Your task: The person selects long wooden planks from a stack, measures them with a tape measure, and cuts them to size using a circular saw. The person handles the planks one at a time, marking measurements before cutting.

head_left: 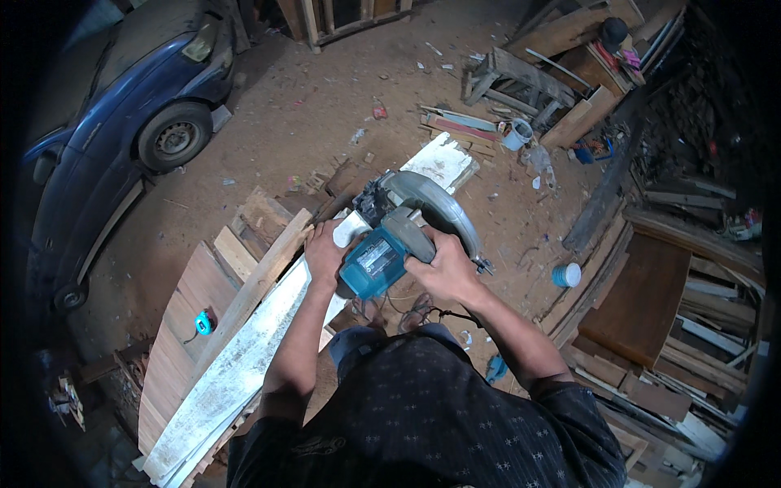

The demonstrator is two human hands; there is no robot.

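My right hand (446, 267) is wrapped round the rear handle of a circular saw (382, 259) with a teal motor housing and a grey blade guard. The saw sits across a long, worn white board (244, 358), whose rough far end (443, 165) shows beyond the guard. Just left of the motor, my left hand (327, 250) grips the white board, with its fingers at the left edge; its fingertips are partly hidden. The blade and the cut line are out of sight under the guard. A narrow wooden plank (254, 293) lies along the board's left side.
A teal tape measure (203, 323) rests on the brown planks (191, 293) at left. Beyond them stands a blue car (122, 106). A wooden stool (521, 85), a white bucket (517, 134), a blue-and-white can (567, 275) and stacked lumber (700, 317) are at right. Scraps litter the dirt floor.
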